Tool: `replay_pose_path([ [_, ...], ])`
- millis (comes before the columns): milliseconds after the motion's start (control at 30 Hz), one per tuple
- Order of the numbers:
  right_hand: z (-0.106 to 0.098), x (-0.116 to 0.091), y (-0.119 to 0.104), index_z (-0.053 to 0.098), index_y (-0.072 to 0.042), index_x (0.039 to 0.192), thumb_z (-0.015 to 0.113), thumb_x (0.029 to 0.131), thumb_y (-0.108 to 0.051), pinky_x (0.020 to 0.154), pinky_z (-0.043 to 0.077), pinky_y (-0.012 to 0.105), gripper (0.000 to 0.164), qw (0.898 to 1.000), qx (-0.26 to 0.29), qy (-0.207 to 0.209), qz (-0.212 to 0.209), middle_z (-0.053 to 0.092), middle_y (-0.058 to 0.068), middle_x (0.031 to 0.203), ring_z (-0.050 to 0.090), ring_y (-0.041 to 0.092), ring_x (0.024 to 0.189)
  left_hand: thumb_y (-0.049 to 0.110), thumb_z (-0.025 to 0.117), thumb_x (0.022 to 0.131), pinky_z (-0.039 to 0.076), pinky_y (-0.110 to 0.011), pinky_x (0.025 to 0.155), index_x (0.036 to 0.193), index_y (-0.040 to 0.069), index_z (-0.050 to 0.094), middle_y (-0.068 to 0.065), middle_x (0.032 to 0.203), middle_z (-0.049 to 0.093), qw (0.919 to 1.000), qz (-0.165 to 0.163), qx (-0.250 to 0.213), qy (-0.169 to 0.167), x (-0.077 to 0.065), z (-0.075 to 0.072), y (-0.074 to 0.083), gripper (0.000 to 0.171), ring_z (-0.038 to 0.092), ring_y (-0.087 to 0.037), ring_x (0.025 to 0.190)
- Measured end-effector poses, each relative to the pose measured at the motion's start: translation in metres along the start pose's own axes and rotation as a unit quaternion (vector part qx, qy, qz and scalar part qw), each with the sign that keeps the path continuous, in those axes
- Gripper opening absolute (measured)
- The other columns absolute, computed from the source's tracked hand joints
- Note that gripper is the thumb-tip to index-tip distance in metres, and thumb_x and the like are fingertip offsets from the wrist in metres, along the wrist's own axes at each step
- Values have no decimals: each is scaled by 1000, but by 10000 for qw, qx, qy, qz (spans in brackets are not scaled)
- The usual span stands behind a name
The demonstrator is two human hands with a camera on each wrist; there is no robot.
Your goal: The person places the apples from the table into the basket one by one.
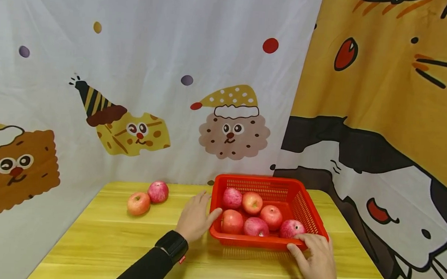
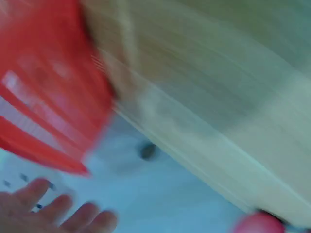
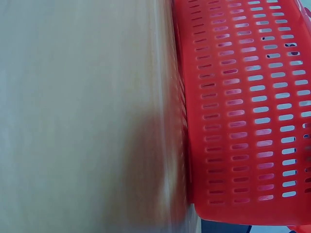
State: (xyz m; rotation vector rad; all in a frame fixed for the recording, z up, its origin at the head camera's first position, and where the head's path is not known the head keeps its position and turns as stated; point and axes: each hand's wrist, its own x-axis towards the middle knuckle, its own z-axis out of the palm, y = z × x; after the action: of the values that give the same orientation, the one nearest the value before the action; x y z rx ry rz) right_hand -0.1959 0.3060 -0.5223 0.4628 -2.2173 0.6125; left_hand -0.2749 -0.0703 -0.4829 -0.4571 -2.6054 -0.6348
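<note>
A red plastic basket [image 1: 249,241] with slotted walls stands on the table, several red apples [image 1: 256,227] inside it. At its left side is my left hand [image 1: 194,218], fingers extended, thumb by the rim. Whether that thumb touches the rim is unclear. In the left wrist view the fingers [image 2: 58,211] appear apart from the blurred basket wall [image 2: 53,87]. My right hand [image 1: 318,260] grips the front right corner, fingers over the rim and thumb outside. The right wrist view has only the basket's slotted side [image 3: 243,145], with that hand out of frame.
Two more apples lie together on the left of the table, one orange-red [image 1: 138,203] and one pinker [image 1: 158,192]. Behind the wooden table [image 1: 103,234] hangs a cartoon-printed cloth [image 1: 148,49]. Another patterned cloth [image 1: 378,104] borders the right side.
</note>
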Motion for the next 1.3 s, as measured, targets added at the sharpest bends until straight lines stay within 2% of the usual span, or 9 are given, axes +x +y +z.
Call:
replay_pose_path([
  [167,1,-1,0,70,-10,96,86,70,-23,87,29,56,33,10000,-31,-13,27,69,6,95,50,28,95,50,59,95,30,-59,106,135,-6,47,-27,133,45,9930,-459,476,981,-2,-17,-68,70,35,-41,124],
  [233,1,-2,0,71,-10,96,86,70,-24,87,29,55,33,9999,-41,-60,97,69,6,95,50,28,95,49,63,93,28,-62,104,133,-8,45,-29,130,45,9881,-780,631,1164,-7,-24,-97,73,33,-45,123],
  [400,3,-6,-1,71,-11,95,87,71,-27,88,29,55,33,9996,-35,-142,247,69,5,95,50,26,95,50,72,85,26,-71,100,136,-11,41,-33,132,43,9825,-1494,870,689,-27,-38,-152,85,27,-54,124],
  [567,5,-8,0,71,-11,94,87,70,-26,86,30,54,33,9999,-32,-6,95,69,5,94,50,26,93,38,77,82,29,-76,93,137,-11,43,-32,138,40,9821,-1551,1052,182,-44,-43,-172,82,23,-59,123],
  [767,5,-7,-2,71,-11,95,87,70,-25,87,29,55,33,10000,4,32,71,69,5,95,50,26,96,30,82,77,44,-72,74,127,-8,52,-30,126,48,9806,-1290,1402,456,-49,-43,-172,70,41,-58,100],
  [1033,4,-4,-1,70,-10,96,86,71,-25,88,29,56,33,10000,-10,2,38,68,6,96,50,27,96,30,78,81,50,-66,71,136,0,46,-35,122,43,9835,-1636,760,-117,-63,-44,-159,70,49,-55,89],
  [1100,2,-2,-1,70,-9,96,86,71,-24,88,29,56,33,10000,1,-7,31,68,6,96,50,28,96,33,79,80,51,-64,74,136,2,47,-33,121,45,9880,-1455,524,-20,-60,-42,-142,72,51,-52,91],
  [1200,1,-1,-1,70,-9,96,86,71,-23,89,29,56,33,10000,-10,0,25,69,7,96,50,28,96,37,81,80,53,-58,79,137,5,48,-25,122,48,9952,-942,4,267,-47,-42,-97,73,55,-42,95],
  [1300,1,-1,-2,70,-9,96,86,71,-23,88,29,56,33,10000,-43,49,35,69,7,95,50,29,95,39,81,80,55,-50,81,138,8,49,-17,125,48,9977,-77,-441,505,-30,-41,-44,73,54,-30,101],
])
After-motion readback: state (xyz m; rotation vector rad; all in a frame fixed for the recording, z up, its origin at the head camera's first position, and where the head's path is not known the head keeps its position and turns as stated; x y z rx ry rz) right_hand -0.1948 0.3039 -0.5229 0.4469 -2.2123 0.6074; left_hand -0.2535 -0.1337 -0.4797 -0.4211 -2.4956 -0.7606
